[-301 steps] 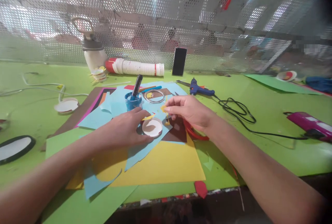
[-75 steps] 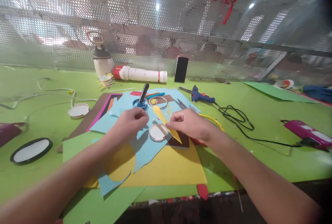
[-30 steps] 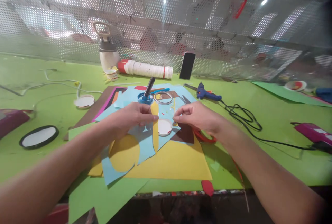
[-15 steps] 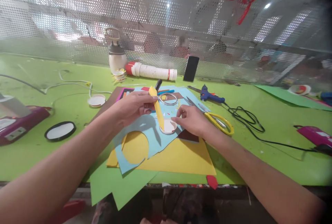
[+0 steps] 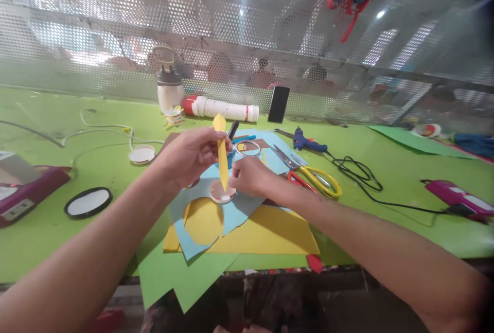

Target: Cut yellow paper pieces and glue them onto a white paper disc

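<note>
My left hand point(image 5: 189, 155) pinches a long, pointed yellow paper strip point(image 5: 222, 153) and holds it upright, its lower tip over a small round white lid point(image 5: 221, 192). My right hand point(image 5: 249, 177) rests beside that lid, fingers curled against its right edge and touching the strip's lower part. Both hands hover over a pile of paper sheets: light blue point(image 5: 235, 209), yellow point(image 5: 270, 232) and green point(image 5: 181, 276). A black marker point(image 5: 232, 128) stands in a blue cup behind the strip.
Yellow-handled scissors point(image 5: 314, 176) lie right of my right hand. A blue glue gun point(image 5: 306, 142) with black cord, phone point(image 5: 278, 104), white bottle point(image 5: 169, 88), cup stack point(image 5: 222, 109), pink devices point(image 5: 459, 196) at both sides, and round lids point(image 5: 88, 202) sit on the green table point(image 5: 405, 168).
My left hand has lifted the yellow strip upright and my right hand has moved left to the white lid. The scissors, earlier under my right hand, lie uncovered on the table.
</note>
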